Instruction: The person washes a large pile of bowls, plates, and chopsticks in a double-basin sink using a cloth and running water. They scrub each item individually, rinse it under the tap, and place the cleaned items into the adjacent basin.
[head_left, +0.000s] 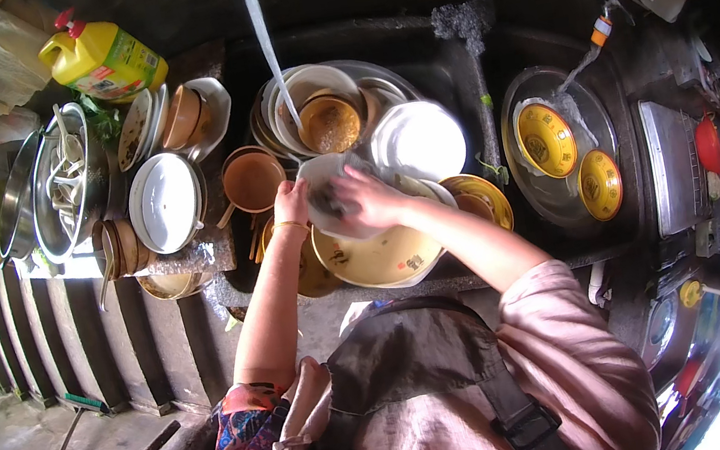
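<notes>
Holding a pale bowl [319,171] above a large cream dish [367,254] in the sink [431,51].
The left hand [290,206] is closed on its left rim; the right hand [364,200], blurred, touches its face, and how far it opens I cannot tell.

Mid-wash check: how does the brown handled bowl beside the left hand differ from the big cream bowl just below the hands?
The brown bowl is smaller; the cream bowl is much wider. The brown bowl has a handle, while none shows on the cream bowl. The brown bowl looks plain; the cream bowl carries dark and orange markings. Both are round.
</notes>
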A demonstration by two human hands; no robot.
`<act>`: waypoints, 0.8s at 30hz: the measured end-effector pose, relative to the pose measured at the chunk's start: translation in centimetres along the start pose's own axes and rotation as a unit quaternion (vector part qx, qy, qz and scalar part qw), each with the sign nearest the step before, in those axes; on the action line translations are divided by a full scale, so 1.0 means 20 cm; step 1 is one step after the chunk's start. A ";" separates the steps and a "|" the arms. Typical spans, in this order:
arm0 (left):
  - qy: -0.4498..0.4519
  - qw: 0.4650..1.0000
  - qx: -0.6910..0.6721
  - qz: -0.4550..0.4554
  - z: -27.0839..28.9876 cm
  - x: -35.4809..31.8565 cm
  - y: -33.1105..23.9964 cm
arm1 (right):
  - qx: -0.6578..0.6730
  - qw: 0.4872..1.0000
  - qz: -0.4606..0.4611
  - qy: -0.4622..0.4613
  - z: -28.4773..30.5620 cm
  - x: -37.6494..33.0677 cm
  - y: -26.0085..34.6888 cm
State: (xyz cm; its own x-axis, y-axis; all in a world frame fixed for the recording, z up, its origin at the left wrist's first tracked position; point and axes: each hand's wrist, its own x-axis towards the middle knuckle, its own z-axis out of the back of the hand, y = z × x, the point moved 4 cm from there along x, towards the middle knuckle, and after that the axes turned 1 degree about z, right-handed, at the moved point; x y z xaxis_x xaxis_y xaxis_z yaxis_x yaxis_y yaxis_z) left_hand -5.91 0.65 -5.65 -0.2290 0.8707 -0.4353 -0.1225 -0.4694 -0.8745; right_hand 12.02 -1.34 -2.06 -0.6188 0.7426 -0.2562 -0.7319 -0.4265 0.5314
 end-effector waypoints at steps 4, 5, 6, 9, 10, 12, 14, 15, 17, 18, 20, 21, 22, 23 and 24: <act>0.103 0.982 -0.085 0.136 -0.01 -0.06 -0.03 | -0.044 0.992 -0.110 -0.039 0.07 -0.12 -0.10; 0.124 0.973 -0.094 0.172 -0.02 -0.11 -0.06 | -0.020 0.983 -0.174 -0.050 0.15 -0.13 -0.07; 0.126 0.956 -0.189 0.187 -0.09 -0.14 -0.09 | -0.014 0.975 -0.183 -0.125 0.13 -0.08 -0.04; 0.094 0.974 -0.160 0.127 -0.10 -0.06 -0.01 | 0.127 0.986 -0.103 -0.039 0.13 0.01 0.25; 0.066 0.958 -0.266 0.088 -0.09 -0.06 -0.05 | 0.155 0.982 -0.056 -0.087 0.09 0.08 0.26; 0.065 0.954 -0.286 0.064 -0.04 -0.09 -0.22 | 0.031 0.995 -0.033 -0.086 0.14 0.17 0.24; 0.045 0.971 -0.233 0.039 0.06 -0.06 -0.29 | -0.126 0.965 -0.030 -0.228 0.35 0.25 0.16; 0.041 0.969 -0.244 0.004 0.07 -0.04 -0.35 | -0.148 0.970 -0.116 -0.157 0.48 0.29 0.13; 0.006 0.971 -0.223 -0.084 0.09 0.02 -0.43 | -0.085 0.927 -0.163 -0.327 0.62 0.28 0.09; -0.005 0.963 -0.251 -0.098 0.09 0.03 -0.46 | 0.060 0.935 -0.200 -0.285 0.63 0.31 0.00; -0.026 0.943 -0.308 -0.122 0.07 0.05 -0.51 | 0.353 0.866 -0.220 -0.279 0.57 0.36 -0.23; -0.055 0.938 -0.324 -0.108 0.06 0.05 -0.50 | 0.569 0.757 -0.142 -0.287 0.55 0.34 -0.25; -0.083 0.932 -0.340 -0.094 0.02 0.04 -0.49 | 0.660 0.673 -0.144 -0.300 0.48 0.33 -0.26; -0.116 0.924 -0.355 -0.084 -0.01 0.04 -0.46 | 0.742 0.580 -0.139 -0.305 0.43 0.31 -0.20; -0.118 0.911 -0.389 -0.074 -0.05 0.04 -0.40 | 0.754 0.535 -0.174 -0.340 0.37 0.28 -0.17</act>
State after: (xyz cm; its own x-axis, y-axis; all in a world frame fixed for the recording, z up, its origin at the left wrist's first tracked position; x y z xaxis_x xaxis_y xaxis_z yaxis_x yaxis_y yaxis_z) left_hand -4.05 5.17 0.77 -0.4778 0.8174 -0.3218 0.5315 -0.0227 -0.8468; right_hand 13.13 8.17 0.66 0.1009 0.8767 -0.4703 0.6095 0.3191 0.7257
